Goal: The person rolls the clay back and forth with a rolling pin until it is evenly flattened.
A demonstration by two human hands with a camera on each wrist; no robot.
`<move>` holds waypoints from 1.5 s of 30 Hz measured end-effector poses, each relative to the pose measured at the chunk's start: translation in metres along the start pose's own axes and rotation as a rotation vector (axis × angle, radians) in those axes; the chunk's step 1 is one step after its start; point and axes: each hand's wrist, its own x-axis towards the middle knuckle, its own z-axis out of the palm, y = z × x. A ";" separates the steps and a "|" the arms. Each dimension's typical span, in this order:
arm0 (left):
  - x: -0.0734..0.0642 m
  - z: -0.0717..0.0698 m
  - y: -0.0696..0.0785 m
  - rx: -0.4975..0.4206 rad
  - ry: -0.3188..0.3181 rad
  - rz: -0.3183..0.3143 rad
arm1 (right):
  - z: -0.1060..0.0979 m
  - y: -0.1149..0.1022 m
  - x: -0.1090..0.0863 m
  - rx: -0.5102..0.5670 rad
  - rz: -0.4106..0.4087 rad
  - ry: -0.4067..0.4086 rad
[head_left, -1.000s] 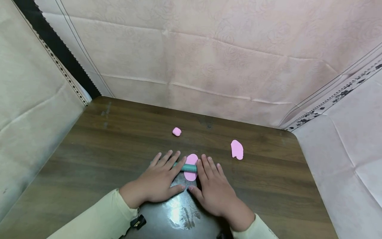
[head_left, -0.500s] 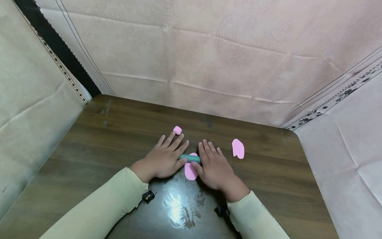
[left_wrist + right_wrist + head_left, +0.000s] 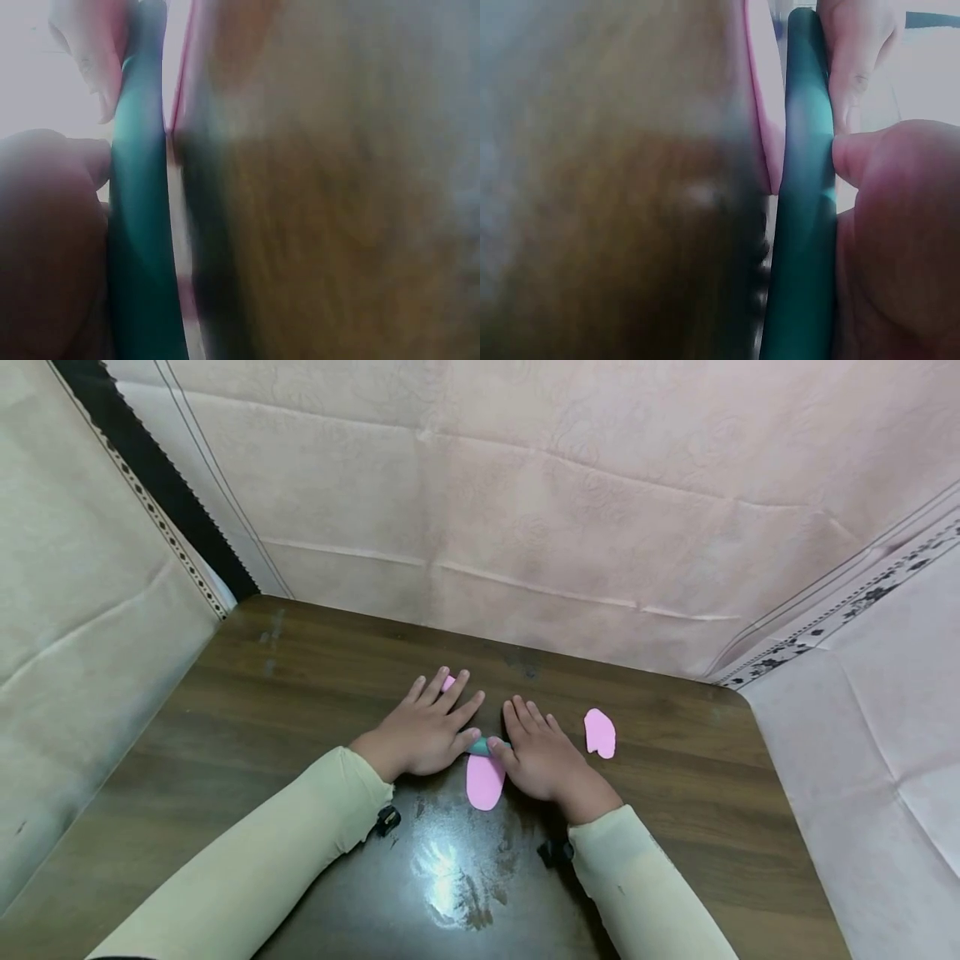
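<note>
A green rolling rod lies crosswise over the far part of a flat pink dough piece. My left hand rests on the rod's left part with its fingers straight and spread. On the right part lies my right hand, also flat with straight fingers. Both palms hide most of the rod in the head view. Each wrist view shows more of it: the green rod in the left one and the green rod in the right. The left fingertips partly cover a small pink lump.
Another flat pink dough piece with a notched edge lies right of the right hand. The brown wooden table has a shiny, smudged patch near its front. Pale patterned cloth hangs behind it and along both sides.
Both hands have moved forward, away from the body, with the rod rolling under them over the pink dough. The left fingers now reach over the small lump.
</note>
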 end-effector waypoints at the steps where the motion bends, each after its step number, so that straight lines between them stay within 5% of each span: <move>1: 0.002 0.000 -0.001 -0.005 -0.003 -0.005 | -0.001 0.002 0.002 0.002 -0.002 -0.007; 9: 0.011 -0.003 -0.006 -0.029 -0.017 -0.029 | -0.006 0.008 0.014 0.020 -0.003 -0.038; 18: -0.001 0.001 0.005 -0.020 -0.027 -0.050 | 0.004 0.003 -0.003 -0.023 -0.018 0.024; 31: -0.042 0.015 0.023 -0.018 -0.035 0.007 | 0.023 -0.019 -0.052 -0.132 -0.078 0.093; 45: -0.104 0.029 0.049 -0.099 -0.009 0.044 | 0.045 -0.047 -0.114 -0.196 -0.107 0.128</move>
